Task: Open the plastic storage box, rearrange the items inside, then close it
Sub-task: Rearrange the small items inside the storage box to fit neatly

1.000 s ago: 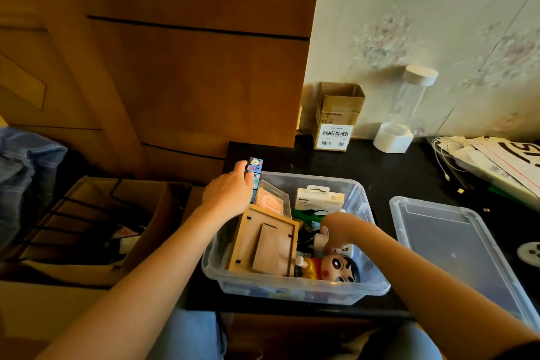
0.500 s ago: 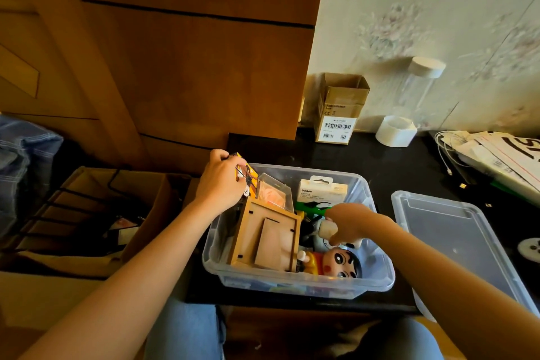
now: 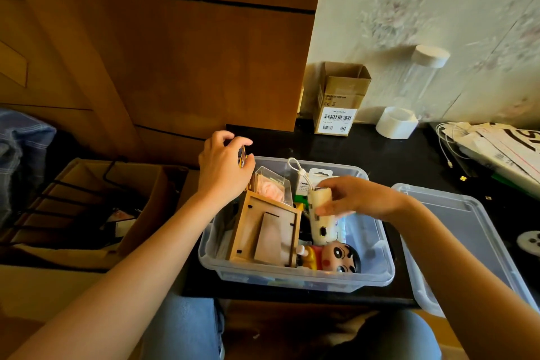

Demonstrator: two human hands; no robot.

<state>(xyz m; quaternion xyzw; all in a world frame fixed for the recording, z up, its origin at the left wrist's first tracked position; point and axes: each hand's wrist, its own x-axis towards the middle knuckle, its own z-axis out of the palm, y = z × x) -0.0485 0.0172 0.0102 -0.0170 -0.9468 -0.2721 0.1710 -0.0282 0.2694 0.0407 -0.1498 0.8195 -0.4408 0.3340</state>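
The right hand (image 3: 362,199) has lifted a cream, tube-shaped gadget (image 3: 320,213) up out of the box (image 3: 295,278); half a second ago it was still low among the contents, near the cartoon doll (image 3: 339,257). Now the fingers curl round the gadget's upper part and its white cord loop (image 3: 296,168) stands clear above the far rim. The left hand (image 3: 225,169) has risen too, and pinches a small colourful card (image 3: 242,156) at the box's 10 o'clock corner; the card is mostly hidden behind the fingers, so what it is cannot be read for sure. Both lifts suggest the rearranging step is mid-way: two items out, neither yet set back.

The box sits open on the black desk (image 3: 394,161), with its lid (image 3: 467,242) lying at 3 o'clock, just beside it and free to fetch later. Inside, a wooden frame (image 3: 266,237) leans along the 9 o'clock side with a clear case (image 3: 273,188) behind it at 11 o'clock. The doll lies against the near wall at 5 o'clock. The emptiest room appears to be at 3 o'clock inside the box, under the right wrist. The box's near edge lies close to the desk's front edge, so pressing down there looks risky.
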